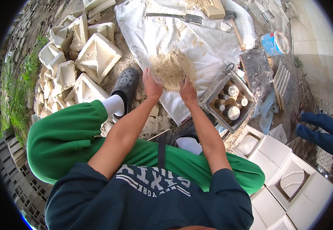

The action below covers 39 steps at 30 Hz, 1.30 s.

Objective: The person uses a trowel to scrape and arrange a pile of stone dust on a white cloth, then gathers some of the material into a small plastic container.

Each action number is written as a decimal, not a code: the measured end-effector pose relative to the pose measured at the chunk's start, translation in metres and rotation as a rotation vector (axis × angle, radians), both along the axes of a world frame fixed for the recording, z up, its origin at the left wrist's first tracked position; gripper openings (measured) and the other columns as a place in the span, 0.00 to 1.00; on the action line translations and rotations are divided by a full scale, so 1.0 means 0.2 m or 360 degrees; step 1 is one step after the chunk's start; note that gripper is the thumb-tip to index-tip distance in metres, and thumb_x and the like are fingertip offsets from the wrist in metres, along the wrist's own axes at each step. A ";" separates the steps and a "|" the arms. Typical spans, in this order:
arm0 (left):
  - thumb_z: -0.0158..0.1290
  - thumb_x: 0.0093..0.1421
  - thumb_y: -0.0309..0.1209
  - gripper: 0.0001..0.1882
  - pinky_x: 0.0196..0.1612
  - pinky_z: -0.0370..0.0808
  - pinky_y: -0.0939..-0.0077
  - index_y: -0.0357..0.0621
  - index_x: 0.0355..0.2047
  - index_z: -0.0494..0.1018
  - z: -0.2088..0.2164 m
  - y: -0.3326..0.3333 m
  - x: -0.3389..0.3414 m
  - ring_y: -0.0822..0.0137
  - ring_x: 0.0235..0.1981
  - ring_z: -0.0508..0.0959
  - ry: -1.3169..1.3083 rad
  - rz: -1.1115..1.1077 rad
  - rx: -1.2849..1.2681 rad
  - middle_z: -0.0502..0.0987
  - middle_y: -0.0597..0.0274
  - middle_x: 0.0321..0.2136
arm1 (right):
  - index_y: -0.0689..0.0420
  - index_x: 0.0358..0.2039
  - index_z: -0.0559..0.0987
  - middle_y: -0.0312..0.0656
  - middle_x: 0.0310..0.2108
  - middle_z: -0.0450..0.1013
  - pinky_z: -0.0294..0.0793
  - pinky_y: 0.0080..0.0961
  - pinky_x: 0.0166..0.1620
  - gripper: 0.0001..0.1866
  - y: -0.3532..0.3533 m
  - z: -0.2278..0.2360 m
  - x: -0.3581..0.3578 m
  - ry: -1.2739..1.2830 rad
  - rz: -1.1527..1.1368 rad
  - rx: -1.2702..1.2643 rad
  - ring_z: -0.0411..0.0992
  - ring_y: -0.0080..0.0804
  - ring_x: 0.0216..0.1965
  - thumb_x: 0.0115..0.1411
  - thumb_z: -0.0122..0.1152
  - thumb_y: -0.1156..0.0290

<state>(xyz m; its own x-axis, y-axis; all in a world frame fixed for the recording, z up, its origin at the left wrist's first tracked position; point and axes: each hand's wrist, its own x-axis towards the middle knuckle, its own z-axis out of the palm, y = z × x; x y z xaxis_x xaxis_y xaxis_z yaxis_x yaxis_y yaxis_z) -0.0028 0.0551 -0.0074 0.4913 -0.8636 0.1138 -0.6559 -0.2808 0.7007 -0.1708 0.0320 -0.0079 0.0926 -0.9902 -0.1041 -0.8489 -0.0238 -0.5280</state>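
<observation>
A mound of tan sandy powder (169, 71) lies on a white woven sack (212, 50) spread on the ground. My left hand (152, 83) rests against the mound's left side, its fingers stretched out and nothing visible in it. On the near right side of the mound, my right hand (188, 91) has its fingers extended into the powder's edge, the tips partly hidden. A thin dark line runs through the powder just beyond this hand; I cannot make out what it is. Both forearms reach forward over my green trousers (70, 142).
Broken white plaster molds (98, 57) are heaped at the left. Right of the sack stand a grey box (209, 104) holding several cylinders and a blue-white bucket (274, 43). White molds (270, 153) lie at the lower right. A long-handled tool (174, 16) crosses the sack; another person's legs (318, 130) show at right.
</observation>
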 end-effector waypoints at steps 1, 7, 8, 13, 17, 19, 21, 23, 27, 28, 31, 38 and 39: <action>0.54 0.56 0.27 0.31 0.64 0.55 0.58 0.35 0.59 0.58 0.00 0.00 0.01 0.47 0.63 0.57 -0.0001 0.0007 0.0010 0.59 0.42 0.60 | 0.61 0.48 0.65 0.58 0.39 0.73 0.72 0.51 0.39 0.23 -0.04 0.01 0.01 0.0107 -0.0006 0.0148 0.73 0.60 0.39 0.66 0.43 0.53; 0.53 0.57 0.30 0.30 0.66 0.52 0.57 0.36 0.59 0.59 -0.05 -0.01 0.04 0.47 0.65 0.55 -0.0151 -0.0190 0.0083 0.58 0.44 0.62 | 0.64 0.49 0.64 0.58 0.40 0.73 0.73 0.49 0.38 0.24 -0.05 -0.02 0.01 0.0104 -0.0056 0.0159 0.73 0.58 0.39 0.66 0.45 0.53; 0.53 0.57 0.31 0.30 0.66 0.52 0.56 0.36 0.58 0.59 -0.05 -0.01 0.04 0.47 0.65 0.55 -0.0142 -0.0204 0.0111 0.58 0.44 0.62 | 0.65 0.50 0.64 0.59 0.40 0.73 0.73 0.49 0.38 0.25 -0.05 -0.03 0.00 0.0215 -0.0052 0.0362 0.73 0.58 0.40 0.66 0.45 0.53; 0.49 0.58 0.35 0.30 0.68 0.46 0.58 0.38 0.60 0.58 -0.04 0.07 0.00 0.50 0.67 0.50 -0.0168 -0.0317 0.0306 0.54 0.46 0.64 | 0.65 0.51 0.64 0.60 0.39 0.73 0.72 0.49 0.39 0.26 0.00 -0.09 -0.07 0.0075 -0.0167 0.0058 0.73 0.58 0.40 0.66 0.45 0.53; 0.50 0.57 0.35 0.32 0.68 0.43 0.56 0.39 0.61 0.57 -0.03 0.17 -0.02 0.51 0.68 0.48 -0.0317 -0.0498 0.0441 0.52 0.47 0.65 | 0.65 0.49 0.64 0.61 0.37 0.73 0.71 0.50 0.40 0.25 0.01 -0.05 -0.08 0.0014 -0.0241 0.0096 0.73 0.60 0.39 0.66 0.44 0.53; 0.51 0.57 0.36 0.33 0.69 0.43 0.56 0.39 0.62 0.57 -0.03 0.19 -0.04 0.52 0.68 0.47 -0.0334 -0.0538 0.0444 0.52 0.48 0.65 | 0.64 0.49 0.65 0.61 0.37 0.73 0.71 0.51 0.39 0.25 0.02 -0.06 -0.08 0.0006 -0.0278 0.0111 0.73 0.60 0.39 0.66 0.43 0.52; 0.52 0.57 0.35 0.33 0.68 0.45 0.54 0.40 0.61 0.57 -0.03 0.23 -0.06 0.49 0.68 0.48 -0.0301 -0.0580 0.0432 0.53 0.48 0.65 | 0.63 0.48 0.66 0.61 0.38 0.73 0.70 0.51 0.39 0.24 0.03 -0.04 -0.08 -0.0005 -0.0309 0.0142 0.73 0.61 0.38 0.67 0.42 0.52; 0.52 0.57 0.35 0.33 0.68 0.45 0.54 0.40 0.61 0.57 -0.04 0.24 -0.07 0.50 0.68 0.48 -0.0299 -0.0570 0.0430 0.53 0.48 0.65 | 0.62 0.48 0.65 0.61 0.37 0.73 0.70 0.52 0.39 0.22 -0.04 -0.02 -0.09 0.0095 -0.0191 0.0223 0.72 0.62 0.37 0.67 0.44 0.54; 0.52 0.57 0.36 0.33 0.68 0.43 0.54 0.39 0.61 0.57 -0.03 0.27 -0.08 0.51 0.69 0.47 -0.0293 -0.0577 0.0421 0.52 0.48 0.65 | 0.62 0.47 0.66 0.61 0.35 0.73 0.70 0.52 0.38 0.22 0.02 -0.02 -0.04 -0.0123 -0.0251 -0.0147 0.72 0.62 0.37 0.67 0.44 0.54; 0.52 0.57 0.36 0.33 0.68 0.43 0.54 0.39 0.61 0.57 -0.03 0.26 -0.08 0.51 0.69 0.47 -0.0292 -0.0576 0.0418 0.52 0.48 0.65 | 0.62 0.47 0.66 0.61 0.35 0.73 0.70 0.52 0.38 0.22 0.00 -0.02 -0.05 0.0047 -0.0181 0.0067 0.73 0.62 0.36 0.67 0.43 0.54; 0.52 0.56 0.37 0.34 0.69 0.42 0.54 0.39 0.61 0.57 -0.03 0.27 -0.06 0.53 0.69 0.45 -0.0318 -0.0572 0.0413 0.51 0.48 0.66 | 0.62 0.46 0.67 0.61 0.34 0.74 0.71 0.52 0.38 0.22 0.03 -0.01 -0.02 0.0030 -0.0108 0.0118 0.73 0.61 0.37 0.67 0.42 0.53; 0.52 0.56 0.35 0.38 0.68 0.43 0.56 0.36 0.63 0.51 -0.02 0.27 -0.07 0.49 0.69 0.45 -0.0236 -0.0384 0.0463 0.46 0.43 0.67 | 0.61 0.43 0.67 0.59 0.35 0.74 0.71 0.52 0.38 0.21 0.06 0.03 0.02 0.0060 0.0001 0.0087 0.73 0.60 0.37 0.66 0.43 0.53; 0.52 0.55 0.32 0.38 0.68 0.46 0.57 0.36 0.64 0.50 -0.02 0.26 -0.07 0.47 0.68 0.46 -0.0110 -0.0249 0.0378 0.45 0.42 0.67 | 0.61 0.43 0.67 0.59 0.35 0.74 0.71 0.52 0.38 0.21 0.08 0.02 0.02 0.0060 -0.0002 0.0082 0.73 0.60 0.37 0.66 0.43 0.53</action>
